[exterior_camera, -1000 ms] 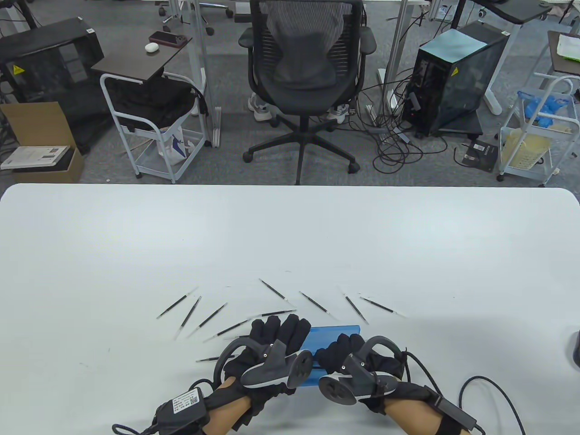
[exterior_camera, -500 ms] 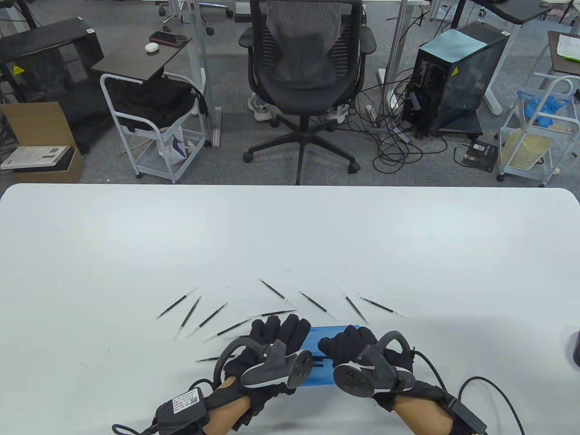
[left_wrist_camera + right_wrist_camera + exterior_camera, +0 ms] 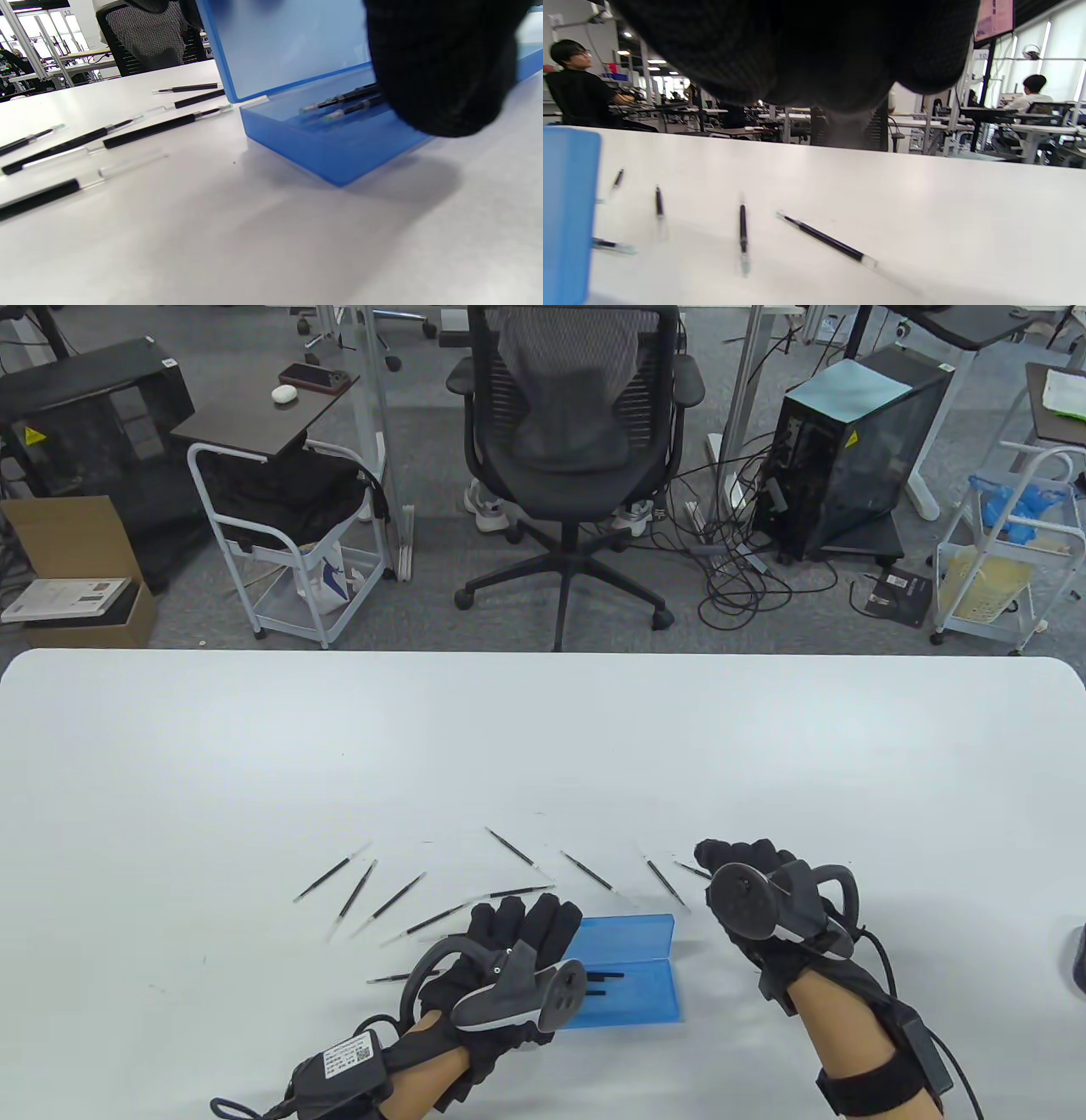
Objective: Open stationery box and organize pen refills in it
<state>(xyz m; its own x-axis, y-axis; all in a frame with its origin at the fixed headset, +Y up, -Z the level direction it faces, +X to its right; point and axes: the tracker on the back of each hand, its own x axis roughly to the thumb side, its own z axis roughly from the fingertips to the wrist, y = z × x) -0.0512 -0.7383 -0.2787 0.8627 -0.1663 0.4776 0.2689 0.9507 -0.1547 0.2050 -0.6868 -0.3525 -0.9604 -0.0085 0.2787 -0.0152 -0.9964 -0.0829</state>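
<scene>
Blue translucent plastic stationery box (image 3: 632,980) stands open with two refills inside; my right hand (image 3: 747,869) has left it, grip relaxed and empty, reaching the black pen refills (image 3: 666,884) beyond it; left hand (image 3: 517,937) flat against its lid.

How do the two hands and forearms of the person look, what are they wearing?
Both the left hand and the right hand wear black fabric gloves. A dark grey tracker with a round disc face and a loop ring is strapped to the back of each. The forearms are bare, without sleeves. Each wrist carries a black band with a small box; the left one has a white label with a printed code. Thin black cables trail from both.
</scene>
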